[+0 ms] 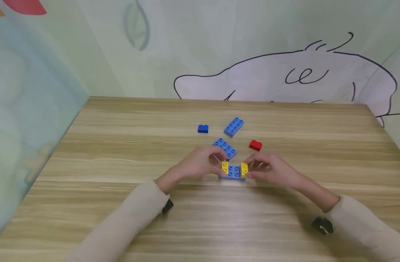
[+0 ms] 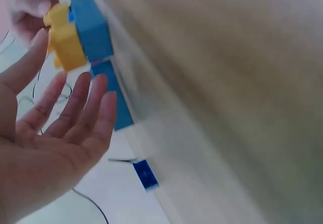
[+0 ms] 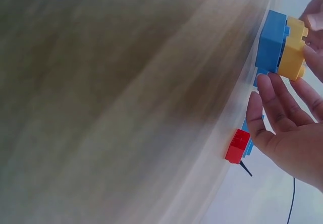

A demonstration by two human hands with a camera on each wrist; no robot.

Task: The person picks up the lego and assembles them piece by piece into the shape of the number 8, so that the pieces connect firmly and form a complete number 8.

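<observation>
Left hand (image 1: 201, 163): thumb and forefinger pinch left yellow brick (image 1: 224, 168), other fingers loose.
Right hand (image 1: 275, 171): same pinch on right yellow brick (image 1: 244, 170).
Blue base brick (image 1: 234, 171): between both hands.
Yellow pair: looks placed, one per end; can't tell if fully seated.
Middle studs: bare.
Loose bricks, unused: near blue brick (image 1: 224, 147) just past left fingertips; far blue brick (image 1: 234, 126), dark blue brick (image 1: 203, 129) beyond left hand; red brick (image 1: 256, 145) beyond right.
</observation>
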